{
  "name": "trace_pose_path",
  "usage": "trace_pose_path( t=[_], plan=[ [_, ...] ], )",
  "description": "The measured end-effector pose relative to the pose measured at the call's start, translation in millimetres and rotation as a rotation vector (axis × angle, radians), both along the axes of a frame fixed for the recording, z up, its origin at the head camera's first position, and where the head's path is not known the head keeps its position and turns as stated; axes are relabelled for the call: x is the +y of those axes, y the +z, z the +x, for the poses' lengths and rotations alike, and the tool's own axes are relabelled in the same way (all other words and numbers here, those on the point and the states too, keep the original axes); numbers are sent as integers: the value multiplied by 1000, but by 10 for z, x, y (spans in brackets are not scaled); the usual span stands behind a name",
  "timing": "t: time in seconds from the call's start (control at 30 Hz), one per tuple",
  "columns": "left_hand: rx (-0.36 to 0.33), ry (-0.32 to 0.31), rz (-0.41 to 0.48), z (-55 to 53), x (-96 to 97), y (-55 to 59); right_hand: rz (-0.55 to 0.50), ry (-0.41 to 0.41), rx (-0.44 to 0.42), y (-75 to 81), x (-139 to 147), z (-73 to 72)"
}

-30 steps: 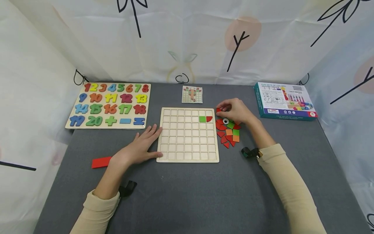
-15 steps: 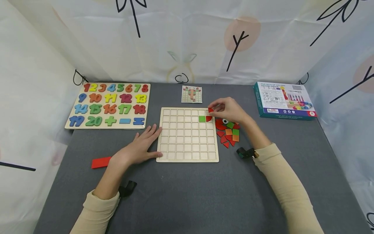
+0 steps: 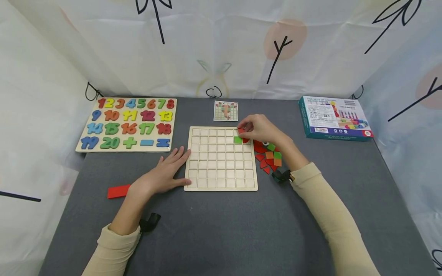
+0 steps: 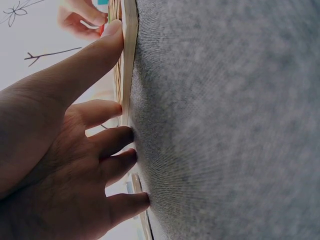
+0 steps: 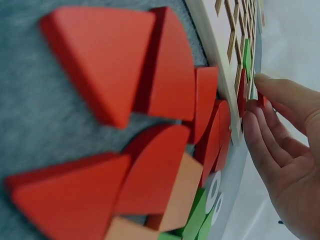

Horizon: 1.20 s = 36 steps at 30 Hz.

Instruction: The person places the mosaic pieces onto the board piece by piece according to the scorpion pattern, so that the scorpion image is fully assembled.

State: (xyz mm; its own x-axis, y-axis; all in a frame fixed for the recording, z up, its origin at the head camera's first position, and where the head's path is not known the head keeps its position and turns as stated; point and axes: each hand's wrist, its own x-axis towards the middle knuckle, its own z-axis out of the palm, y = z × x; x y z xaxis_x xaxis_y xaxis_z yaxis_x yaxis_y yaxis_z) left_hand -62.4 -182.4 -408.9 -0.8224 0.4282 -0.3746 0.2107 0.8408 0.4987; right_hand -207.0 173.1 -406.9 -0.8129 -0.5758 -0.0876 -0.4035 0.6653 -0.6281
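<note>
A wooden grid board (image 3: 221, 165) lies on the grey table. My left hand (image 3: 161, 173) is spread at its left edge, with the thumb on the lower left corner and the fingers along the side. Over the upper right of the grid, my right hand (image 3: 259, 128) pinches a red piece (image 5: 261, 99) between thumb and fingers; its full shape is hidden. A green square (image 3: 238, 140) and a red quarter-circle piece (image 3: 245, 140) sit in neighbouring cells just below. Loose red pieces (image 5: 107, 55), with orange and green ones, lie right of the board.
A pattern card (image 3: 226, 111) lies behind the board. At the back left is a number puzzle (image 3: 129, 120), and at the back right a teal-sided box (image 3: 336, 119). A red block (image 3: 118, 191) lies beside my left forearm. White curtains stand around the table.
My right hand has carried the red piece leftward from beside the board to over its upper right cells. The left hand has stayed in place.
</note>
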Motion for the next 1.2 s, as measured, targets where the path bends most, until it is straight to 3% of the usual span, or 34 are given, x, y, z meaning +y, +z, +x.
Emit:
trace_pose_path(
  t=[0.3, 0.7, 1.2],
  plan=[
    [13, -4, 5, -7, -4, -9, 12, 37, 4, 36, -100, -72],
    [12, 2, 8, -10, -15, -29, -16, 31, -74, 49, -87, -95],
    [10, -4, 9, -8, -21, -42, -20, 43, -46, -4, -96, -86]
  ],
)
